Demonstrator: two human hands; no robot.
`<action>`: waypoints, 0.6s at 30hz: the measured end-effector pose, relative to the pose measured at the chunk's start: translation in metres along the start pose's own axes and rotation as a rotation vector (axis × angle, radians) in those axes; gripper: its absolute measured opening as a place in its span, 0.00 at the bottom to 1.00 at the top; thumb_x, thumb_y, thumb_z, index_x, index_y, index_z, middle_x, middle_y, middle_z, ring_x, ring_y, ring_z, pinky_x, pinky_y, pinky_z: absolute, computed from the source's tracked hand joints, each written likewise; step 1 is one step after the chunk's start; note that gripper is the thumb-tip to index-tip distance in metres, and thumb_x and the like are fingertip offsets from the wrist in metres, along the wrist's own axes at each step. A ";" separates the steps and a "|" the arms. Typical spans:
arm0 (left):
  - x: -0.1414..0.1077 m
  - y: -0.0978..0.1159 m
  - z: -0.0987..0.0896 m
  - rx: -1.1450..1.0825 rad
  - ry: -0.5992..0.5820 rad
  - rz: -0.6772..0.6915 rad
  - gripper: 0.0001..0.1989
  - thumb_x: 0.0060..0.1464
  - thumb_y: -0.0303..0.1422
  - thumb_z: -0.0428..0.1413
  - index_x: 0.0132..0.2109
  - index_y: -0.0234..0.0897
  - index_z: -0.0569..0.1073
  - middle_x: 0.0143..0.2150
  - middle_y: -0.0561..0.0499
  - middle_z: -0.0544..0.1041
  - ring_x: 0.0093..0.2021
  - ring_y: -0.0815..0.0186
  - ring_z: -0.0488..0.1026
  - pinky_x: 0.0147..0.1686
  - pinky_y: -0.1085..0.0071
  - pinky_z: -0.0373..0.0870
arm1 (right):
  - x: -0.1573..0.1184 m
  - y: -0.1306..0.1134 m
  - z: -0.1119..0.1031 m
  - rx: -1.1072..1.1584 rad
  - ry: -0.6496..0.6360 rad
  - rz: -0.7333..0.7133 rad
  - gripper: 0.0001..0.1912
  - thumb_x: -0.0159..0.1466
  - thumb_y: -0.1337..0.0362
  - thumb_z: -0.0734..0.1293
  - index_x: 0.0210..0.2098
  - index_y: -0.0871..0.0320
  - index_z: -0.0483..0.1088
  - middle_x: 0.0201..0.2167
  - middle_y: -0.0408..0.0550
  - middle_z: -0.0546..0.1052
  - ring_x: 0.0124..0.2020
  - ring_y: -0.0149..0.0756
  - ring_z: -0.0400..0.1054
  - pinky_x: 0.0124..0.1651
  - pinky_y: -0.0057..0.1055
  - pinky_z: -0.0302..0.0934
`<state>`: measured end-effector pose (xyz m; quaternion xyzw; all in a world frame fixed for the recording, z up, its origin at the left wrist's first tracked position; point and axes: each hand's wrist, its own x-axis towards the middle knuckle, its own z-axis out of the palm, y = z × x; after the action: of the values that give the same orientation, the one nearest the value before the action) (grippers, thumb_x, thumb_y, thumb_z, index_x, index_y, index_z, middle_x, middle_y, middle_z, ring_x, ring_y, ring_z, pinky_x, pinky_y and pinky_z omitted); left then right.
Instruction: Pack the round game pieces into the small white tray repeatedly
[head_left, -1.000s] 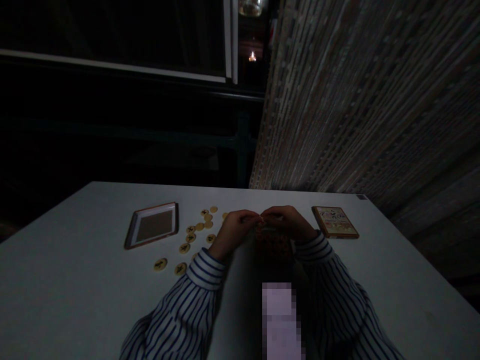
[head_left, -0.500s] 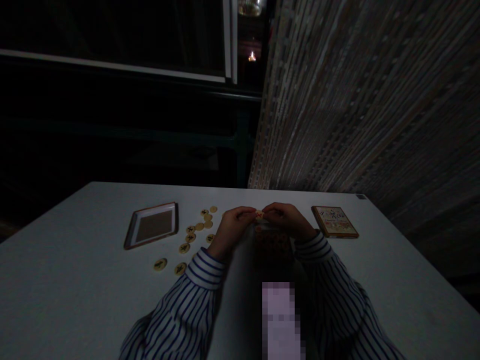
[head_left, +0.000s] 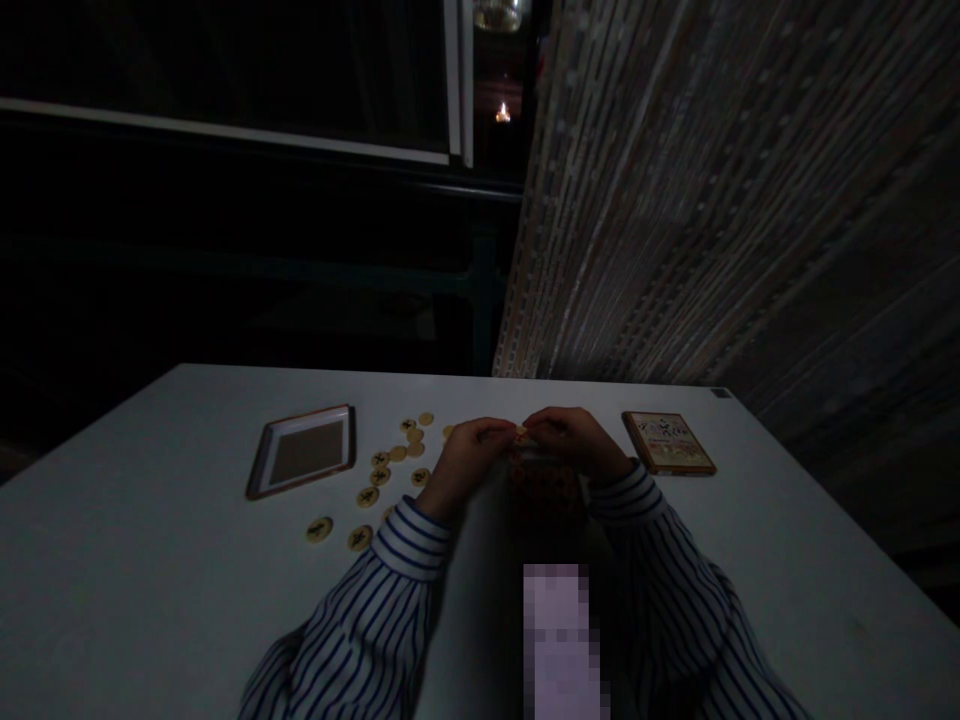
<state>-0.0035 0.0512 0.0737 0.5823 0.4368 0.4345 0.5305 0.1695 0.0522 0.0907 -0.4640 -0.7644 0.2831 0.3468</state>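
"While a white surface filled the lower part of the view, what rose behind it?"

"A string curtain hung beyond its far edge, toward the right."

"And the arms?"

"They reached forward over the surface in blue-striped sleeves."

"What lay to either side?"

"On the left, a shallow rectangular tray with its inside facing up; on the right, near the right hand, a flat box with a printed cover."

"What was under the hands?"

"A block of stacked discs, much of it lost in shadow, below the right hand and the left hand's fingertips."

"Any loose pieces?"

"Loose xiangqi pieces lay scattered between the tray and the left hand, several with dark characters showing, others blank side up."

"And the grip?"

"Each hand's thumb and fingers were pinched nearly together on one small xiangqi piece, held between both sets of fingertips by the block's far end."
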 end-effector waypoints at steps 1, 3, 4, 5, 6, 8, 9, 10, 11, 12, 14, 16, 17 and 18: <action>0.000 -0.001 0.000 0.013 -0.001 0.006 0.13 0.43 0.36 0.57 0.35 0.30 0.74 0.33 0.46 0.77 0.34 0.65 0.72 0.36 0.69 0.67 | 0.000 0.000 -0.001 -0.007 -0.014 -0.009 0.09 0.55 0.63 0.61 0.32 0.60 0.72 0.28 0.45 0.76 0.30 0.31 0.69 0.33 0.25 0.62; 0.001 -0.003 -0.001 0.029 -0.007 0.024 0.13 0.44 0.36 0.56 0.36 0.30 0.74 0.33 0.46 0.77 0.35 0.64 0.72 0.36 0.69 0.66 | 0.000 0.001 -0.001 -0.020 -0.037 -0.020 0.10 0.55 0.63 0.61 0.32 0.60 0.72 0.29 0.46 0.76 0.31 0.31 0.69 0.34 0.26 0.61; 0.001 -0.004 -0.001 0.031 -0.013 0.034 0.14 0.44 0.36 0.56 0.36 0.31 0.74 0.33 0.46 0.77 0.35 0.64 0.72 0.37 0.68 0.66 | 0.000 0.001 -0.002 -0.023 -0.046 -0.023 0.10 0.55 0.63 0.62 0.32 0.59 0.72 0.29 0.45 0.76 0.32 0.31 0.69 0.35 0.26 0.61; 0.001 -0.005 -0.001 0.030 -0.018 0.039 0.14 0.44 0.36 0.56 0.36 0.31 0.74 0.33 0.46 0.77 0.35 0.64 0.71 0.37 0.68 0.66 | 0.000 0.001 -0.002 -0.023 -0.052 -0.026 0.10 0.55 0.63 0.62 0.32 0.59 0.72 0.29 0.45 0.76 0.32 0.31 0.69 0.35 0.26 0.61; 0.001 -0.006 -0.001 0.026 -0.018 0.038 0.14 0.44 0.36 0.56 0.36 0.31 0.74 0.33 0.46 0.77 0.35 0.64 0.72 0.37 0.69 0.66 | 0.000 0.002 -0.002 -0.021 -0.056 -0.029 0.10 0.55 0.63 0.62 0.33 0.59 0.72 0.29 0.45 0.76 0.32 0.31 0.69 0.35 0.26 0.61; 0.002 -0.006 0.000 0.011 -0.010 0.024 0.14 0.42 0.36 0.57 0.35 0.31 0.74 0.33 0.46 0.77 0.34 0.64 0.72 0.36 0.69 0.67 | 0.000 0.002 -0.001 -0.017 -0.054 -0.033 0.10 0.56 0.63 0.62 0.33 0.60 0.72 0.29 0.45 0.76 0.32 0.31 0.69 0.35 0.26 0.61; 0.001 -0.005 0.000 0.001 -0.006 0.016 0.13 0.42 0.36 0.57 0.35 0.31 0.74 0.33 0.46 0.77 0.34 0.65 0.72 0.36 0.69 0.67 | 0.000 0.003 0.000 -0.018 -0.046 -0.037 0.10 0.56 0.63 0.62 0.33 0.60 0.72 0.30 0.45 0.76 0.32 0.31 0.69 0.35 0.26 0.61; 0.001 -0.005 0.000 -0.010 -0.002 0.009 0.13 0.42 0.36 0.58 0.35 0.31 0.74 0.32 0.47 0.77 0.33 0.65 0.72 0.35 0.69 0.67 | 0.000 0.003 0.000 -0.023 -0.035 -0.039 0.10 0.56 0.63 0.62 0.33 0.60 0.72 0.30 0.46 0.76 0.32 0.31 0.69 0.35 0.26 0.61; 0.001 -0.004 0.000 -0.023 0.000 0.004 0.13 0.41 0.36 0.58 0.35 0.31 0.74 0.31 0.47 0.77 0.33 0.65 0.72 0.35 0.69 0.67 | 0.000 0.003 0.001 -0.030 -0.022 -0.040 0.10 0.56 0.63 0.61 0.33 0.60 0.72 0.30 0.45 0.76 0.32 0.31 0.69 0.35 0.26 0.61; 0.001 -0.003 0.001 -0.038 0.000 0.003 0.13 0.41 0.36 0.58 0.35 0.31 0.74 0.31 0.47 0.77 0.33 0.65 0.72 0.35 0.69 0.67 | 0.000 0.004 0.001 -0.040 -0.009 -0.043 0.10 0.56 0.63 0.61 0.33 0.59 0.72 0.30 0.45 0.76 0.32 0.31 0.69 0.36 0.26 0.61; 0.001 -0.003 0.001 -0.076 0.003 0.001 0.14 0.41 0.36 0.58 0.36 0.32 0.74 0.32 0.48 0.77 0.34 0.65 0.72 0.37 0.69 0.67 | -0.001 0.003 0.001 -0.069 0.009 -0.053 0.10 0.57 0.62 0.61 0.34 0.59 0.72 0.31 0.45 0.76 0.32 0.31 0.69 0.36 0.27 0.61; 0.000 -0.002 0.001 -0.105 0.012 -0.008 0.15 0.41 0.37 0.58 0.37 0.32 0.74 0.34 0.47 0.77 0.35 0.65 0.72 0.38 0.69 0.67 | -0.001 0.002 0.001 -0.098 0.003 -0.076 0.11 0.57 0.61 0.62 0.36 0.58 0.72 0.32 0.46 0.76 0.33 0.31 0.69 0.36 0.27 0.61; 0.000 -0.002 0.001 -0.111 0.012 -0.015 0.16 0.42 0.37 0.58 0.38 0.31 0.74 0.35 0.46 0.77 0.36 0.64 0.72 0.39 0.68 0.67 | -0.001 0.001 0.001 -0.112 -0.001 -0.093 0.11 0.57 0.61 0.62 0.36 0.58 0.71 0.32 0.46 0.76 0.33 0.31 0.69 0.36 0.26 0.61; 0.000 -0.001 0.001 -0.114 0.007 -0.022 0.17 0.42 0.38 0.58 0.38 0.31 0.74 0.36 0.46 0.77 0.37 0.64 0.72 0.40 0.67 0.67 | -0.001 0.000 0.001 -0.128 -0.002 -0.110 0.12 0.57 0.60 0.62 0.37 0.58 0.71 0.32 0.46 0.76 0.33 0.31 0.68 0.36 0.26 0.61</action>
<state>-0.0028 0.0512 0.0725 0.5448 0.4196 0.4549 0.5658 0.1686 0.0506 0.0899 -0.4422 -0.8057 0.2147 0.3305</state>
